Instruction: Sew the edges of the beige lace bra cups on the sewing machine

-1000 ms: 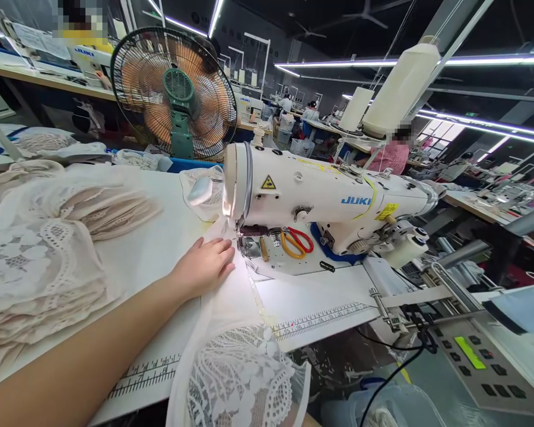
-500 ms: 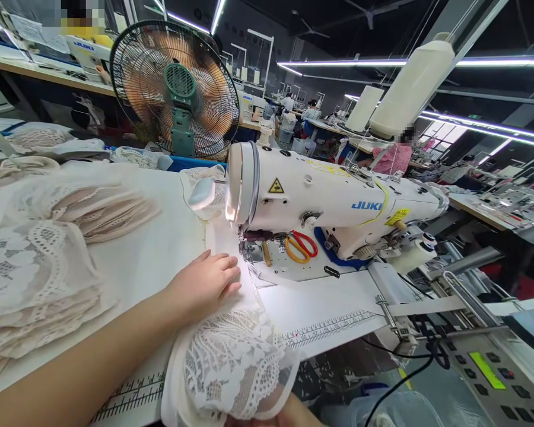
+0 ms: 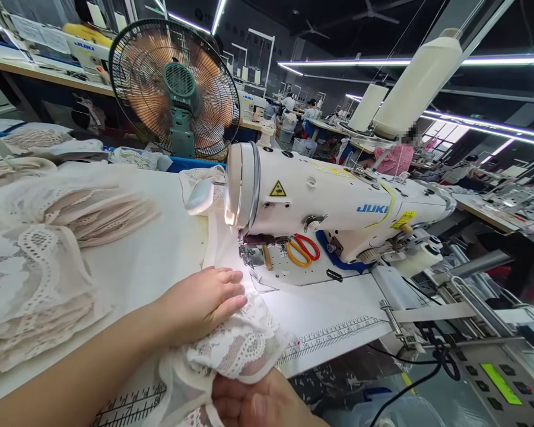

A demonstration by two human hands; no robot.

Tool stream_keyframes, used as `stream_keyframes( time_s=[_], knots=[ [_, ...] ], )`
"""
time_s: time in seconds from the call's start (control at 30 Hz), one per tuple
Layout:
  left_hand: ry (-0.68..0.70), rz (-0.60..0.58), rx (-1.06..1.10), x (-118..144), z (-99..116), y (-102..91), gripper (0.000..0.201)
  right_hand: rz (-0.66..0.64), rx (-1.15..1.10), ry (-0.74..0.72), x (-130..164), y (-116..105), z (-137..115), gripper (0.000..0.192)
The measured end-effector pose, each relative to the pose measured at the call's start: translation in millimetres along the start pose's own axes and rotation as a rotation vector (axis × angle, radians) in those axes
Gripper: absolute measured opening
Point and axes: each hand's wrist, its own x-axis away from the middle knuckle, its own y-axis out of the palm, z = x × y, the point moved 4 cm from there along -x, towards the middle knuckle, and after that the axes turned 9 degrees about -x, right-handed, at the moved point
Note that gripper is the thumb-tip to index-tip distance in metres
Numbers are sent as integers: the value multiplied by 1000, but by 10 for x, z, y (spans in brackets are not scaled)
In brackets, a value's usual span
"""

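Observation:
My left hand (image 3: 202,302) lies with its fingers stretched flat on white fabric, just in front of the needle area of a JUKI sewing machine (image 3: 293,190). A white lace garment piece (image 3: 231,350) runs from under that hand toward the table's front edge. Below, my right hand (image 3: 262,400) grips the lace from underneath, its fingers curled; part of the hand is hidden by the cloth. Red and yellow handled scissors (image 3: 300,250) rest on the machine bed, beside a small black blade (image 3: 334,275).
On the left lies a pile of lace pieces (image 3: 31,267). A large fan (image 3: 178,89) stands behind the table. Thread cones (image 3: 420,86) rise above the machine. A control panel (image 3: 501,382) sits lower right. Other people work at machines in the background.
My left hand has moved slightly toward me and the lace has bunched up. My right hand has come up and further left, showing more of its fingers.

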Motion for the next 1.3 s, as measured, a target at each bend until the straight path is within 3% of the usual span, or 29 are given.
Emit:
stream_keyframes(
  time_s=[0.17,0.43,0.63,0.8,1.13,1.3],
  knots=[
    [-29,59,-17,12,-25,18,57,12,40,-147,-93,83,-57,58],
    [-79,40,-61,-51,-139,82,54,-119,152,-275,-206,274,-170,61],
    [-138,-61,-107,-120,-118,42,52,-153,187,-296,-303,373,-195,52],
    [-164,-106,-161,-147,-123,52,56,-94,38,-324,-362,390,-180,43],
    [-169,-35,-311,-208,-151,40,51,-105,7,-301,-437,388,-192,38],
    [-207,-108,-353,-216,-127,23,55,-98,34,-287,-466,369,-208,37]
  ],
)
